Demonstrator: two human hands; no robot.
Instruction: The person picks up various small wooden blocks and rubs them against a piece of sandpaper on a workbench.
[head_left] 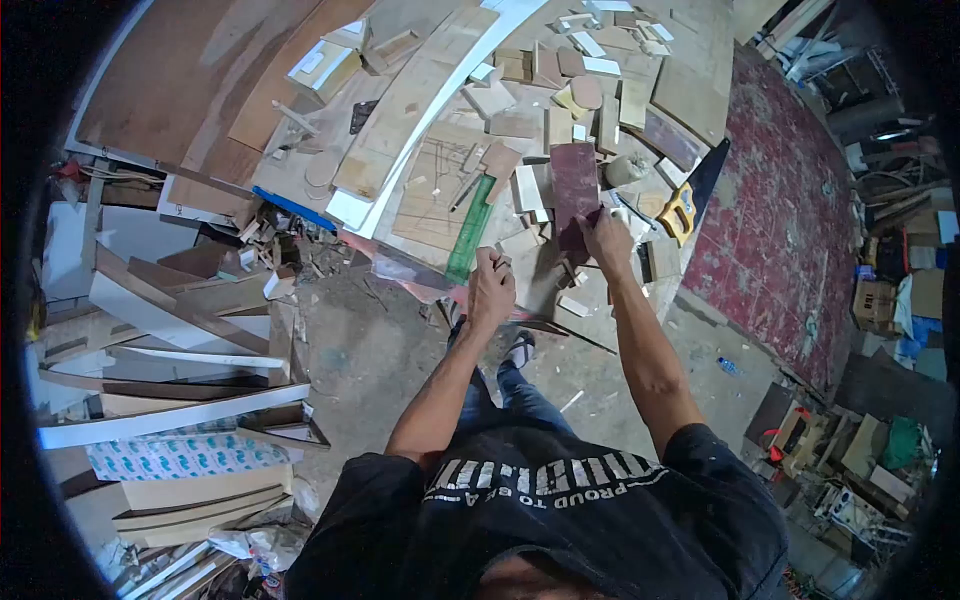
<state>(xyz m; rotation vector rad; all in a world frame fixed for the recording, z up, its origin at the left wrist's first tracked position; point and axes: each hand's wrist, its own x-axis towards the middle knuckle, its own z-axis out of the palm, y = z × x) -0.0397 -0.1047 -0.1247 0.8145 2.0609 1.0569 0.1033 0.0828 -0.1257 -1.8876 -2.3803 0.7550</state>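
My right hand (607, 242) is closed at the near end of a dark red rectangular board (574, 185), which lies over wood offcuts on the workbench. Curled fingers close my left hand (490, 287), close to the near end of a green transparent ruler (470, 232); I cannot tell what, if anything, they hold. Beneath the ruler is a thin wooden board (425, 205) with pencil lines, and a pencil (465, 190) lies on it. White-faced blocks (530, 192) sit between the ruler and the red board.
A handsaw with a yellow handle (680, 213) rests at the bench's right edge, near a roll of tape (628, 168). Many offcuts cover the bench (400, 120). A long curved white-edged strip (420, 135) crosses it. Curved panels (180, 415) are stacked at the left.
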